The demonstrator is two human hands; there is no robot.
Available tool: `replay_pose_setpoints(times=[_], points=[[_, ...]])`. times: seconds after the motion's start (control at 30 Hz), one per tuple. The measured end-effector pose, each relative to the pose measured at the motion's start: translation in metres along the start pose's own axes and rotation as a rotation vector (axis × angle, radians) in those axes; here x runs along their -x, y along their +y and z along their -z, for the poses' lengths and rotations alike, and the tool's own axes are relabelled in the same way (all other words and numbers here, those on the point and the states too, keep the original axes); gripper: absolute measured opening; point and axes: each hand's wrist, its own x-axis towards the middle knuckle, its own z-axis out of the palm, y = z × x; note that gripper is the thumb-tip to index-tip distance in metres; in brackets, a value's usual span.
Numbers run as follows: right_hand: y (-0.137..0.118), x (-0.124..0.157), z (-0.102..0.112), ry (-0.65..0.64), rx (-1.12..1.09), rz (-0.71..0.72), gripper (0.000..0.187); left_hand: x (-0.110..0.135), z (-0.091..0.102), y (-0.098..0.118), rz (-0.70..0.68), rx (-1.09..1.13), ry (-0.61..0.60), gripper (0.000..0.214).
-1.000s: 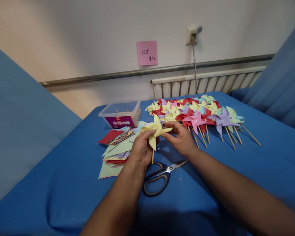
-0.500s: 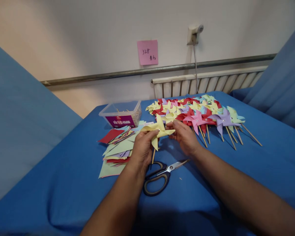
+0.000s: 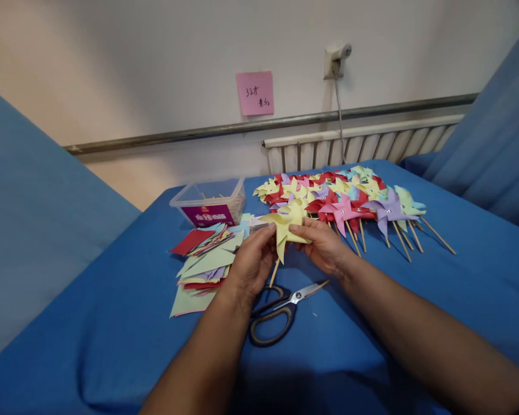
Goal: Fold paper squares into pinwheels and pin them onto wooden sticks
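Pinwheels (image 3: 342, 211) in pink, red, purple, yellow and green lie massed toward the far right of the blue cloth (image 3: 125, 328), finished by the look of them; one yellow pinwheel (image 3: 290, 222) is in hand, its blades bent to shape and a stick (image 3: 274, 274) slanting down beneath, so it seems nearly made, though its centre fastening cannot be made out; piled coloured paper (image 3: 205, 259) and a clear tub (image 3: 210, 215) of what look like sticks suggest more could be left to make; the yellow pinwheel is held up between the hands, beyond the scissors (image 3: 290, 310); the left hand (image 3: 255, 259) grips its left side; the right hand (image 3: 326, 242) pinches a blade, thumb in front, fingers partly hidden.
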Motion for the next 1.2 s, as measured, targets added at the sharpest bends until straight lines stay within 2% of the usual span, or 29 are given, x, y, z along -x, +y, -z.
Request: replay_pose_setpoints(times=[0.17,0.4,0.7,0.83,1.03,1.2], points=[[-0.002,0.002,-0.002,-0.059,-0.049,-0.015,0.03,0.0,0.002,-0.002,0.012,-0.011,-0.052,0.026],[-0.001,0.003,-0.002,-0.062,-0.028,-0.016,0.028,0.001,0.002,-0.003,0.007,-0.045,-0.011,0.025],[-0.001,0.001,-0.002,-0.004,-0.041,0.038,0.029,0.003,0.001,0.0,-0.004,-0.046,-0.033,0.026],[0.0,0.001,-0.003,0.051,-0.017,0.096,0.027,0.004,0.001,0.0,-0.003,-0.152,0.027,0.031],[0.005,0.001,-0.007,0.114,0.025,0.189,0.026,0.002,-0.002,-0.003,-0.167,-0.337,0.123,0.033],[0.01,-0.003,-0.004,0.11,0.052,0.215,0.028,0.005,-0.002,-0.004,-0.365,-0.615,0.214,0.026]])
